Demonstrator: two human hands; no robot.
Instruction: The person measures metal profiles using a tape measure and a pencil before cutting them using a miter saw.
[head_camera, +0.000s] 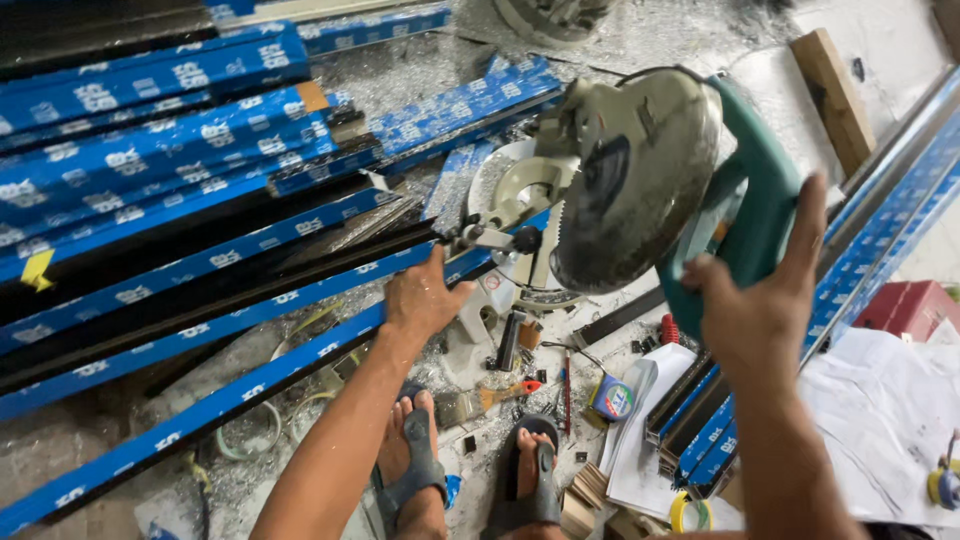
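The right hand (762, 305) comes closest to the camera, fingers spread and curled round the teal handle (745, 215) of a miter saw (610, 180), gripping it from behind. The saw head sits tilted up, its grey blade guard (640, 170) facing the viewer, above a round pale saw base (525, 185) that rests on the floor (420, 70).

The left hand (420, 295) lies palm down on a long blue-wrapped aluminium profile (230, 325), fingers flat and pressing it just left of the blade; it is not closed round anything. That profile runs from the floor's lower left corner up to the saw base.

More blue-wrapped profiles (150, 130) lie stacked side by side toward the floor's upper left corner, and another bundle (880, 230) runs along the right edge. Below the saw, two sandalled feet (470, 470) stand on the floor among metal shavings. A paintbrush (480, 400) lies just above the feet, with a red pencil (566, 385) near it. White paper sheets (880, 410) lie to the lower right, and a wooden block (830, 95) lies toward the upper right corner.
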